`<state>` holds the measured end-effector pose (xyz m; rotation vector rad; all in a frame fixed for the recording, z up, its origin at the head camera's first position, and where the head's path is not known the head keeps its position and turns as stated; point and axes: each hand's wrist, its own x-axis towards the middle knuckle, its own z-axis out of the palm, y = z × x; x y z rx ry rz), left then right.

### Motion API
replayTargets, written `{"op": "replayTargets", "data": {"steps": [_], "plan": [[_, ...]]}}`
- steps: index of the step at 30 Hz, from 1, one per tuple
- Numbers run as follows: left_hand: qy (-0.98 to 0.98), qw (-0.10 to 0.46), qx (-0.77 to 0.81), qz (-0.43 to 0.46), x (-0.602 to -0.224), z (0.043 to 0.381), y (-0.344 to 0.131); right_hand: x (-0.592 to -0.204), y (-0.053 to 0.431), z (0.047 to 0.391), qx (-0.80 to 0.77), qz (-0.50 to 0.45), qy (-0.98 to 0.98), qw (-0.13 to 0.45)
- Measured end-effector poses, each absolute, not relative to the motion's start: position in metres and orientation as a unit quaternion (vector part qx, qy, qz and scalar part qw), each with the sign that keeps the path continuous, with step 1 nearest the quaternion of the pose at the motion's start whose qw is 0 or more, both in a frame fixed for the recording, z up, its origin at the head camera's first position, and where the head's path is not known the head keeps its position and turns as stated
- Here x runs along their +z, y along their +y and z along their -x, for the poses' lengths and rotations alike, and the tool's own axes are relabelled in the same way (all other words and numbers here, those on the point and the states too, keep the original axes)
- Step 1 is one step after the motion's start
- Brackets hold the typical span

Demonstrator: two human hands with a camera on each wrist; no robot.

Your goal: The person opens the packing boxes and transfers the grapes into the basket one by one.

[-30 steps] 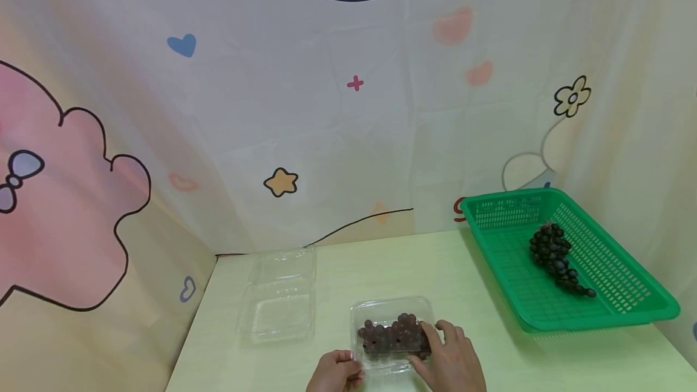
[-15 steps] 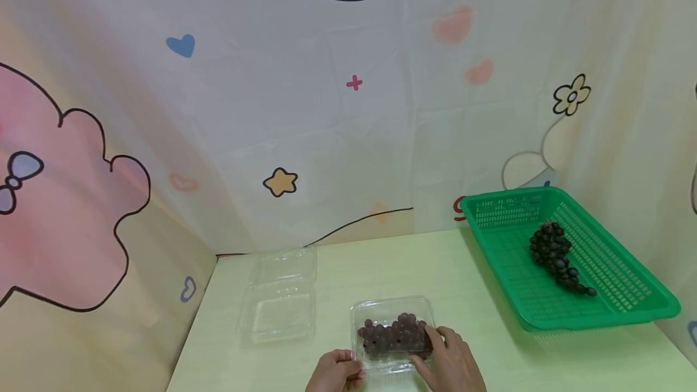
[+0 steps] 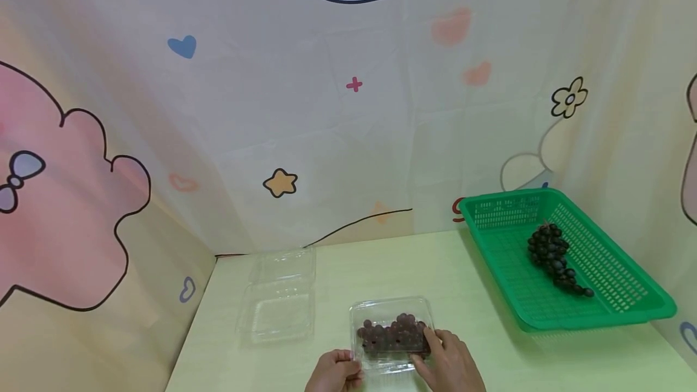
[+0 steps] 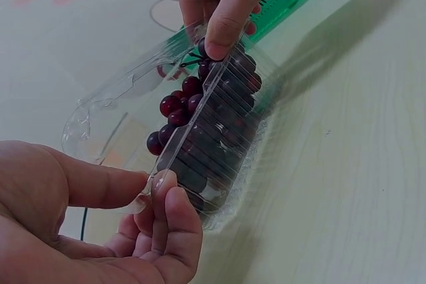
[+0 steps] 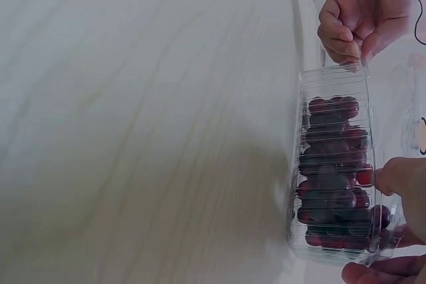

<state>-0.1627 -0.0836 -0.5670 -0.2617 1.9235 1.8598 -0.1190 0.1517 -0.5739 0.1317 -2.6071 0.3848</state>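
Note:
A clear plastic clamshell box (image 3: 362, 307) stands near the table's front edge, a bunch of dark red grapes (image 3: 389, 337) inside. At the box's near left corner my left hand (image 3: 336, 371) pinches the rim between thumb and fingers. In the left wrist view those fingertips (image 4: 163, 181) are on the plastic edge. My right hand (image 3: 452, 363) grips round the near right corner, its thumb over the front rim against the grapes. Other fingers of that hand lie at the box's right end, seen low in the right wrist view (image 5: 389, 271); their tips are partly hidden.
To the left, a second clear clamshell box (image 3: 280, 313) lies with its lid folded back. A green plastic basket (image 3: 506, 292) stands at the right, holding a bunch of black grapes (image 3: 550, 253). A printed curtain (image 3: 337, 138) hangs behind the table.
The right hand's fingers have drawn slightly closer to the box's right corner and bunched together. The left hand and the box keep their place.

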Motion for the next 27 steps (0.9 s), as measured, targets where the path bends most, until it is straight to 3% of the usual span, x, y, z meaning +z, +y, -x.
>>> {"op": "replayTargets", "data": {"steps": [13, 21, 27], "plan": [[0.710, 0.211, 0.669, 0.064, -0.570, 0.165, -0.087, -0.576, 0.165, 0.124, 0.142, -0.126, -0.912, 0.364], [0.704, 0.220, 0.673, 0.064, -0.565, 0.165, -0.086, -0.574, 0.167, 0.125, 0.157, -0.131, -0.914, 0.351], [0.703, 0.218, 0.674, 0.068, -0.566, 0.166, -0.087, -0.568, 0.164, 0.123, 0.176, -0.102, -0.935, 0.290]]}}
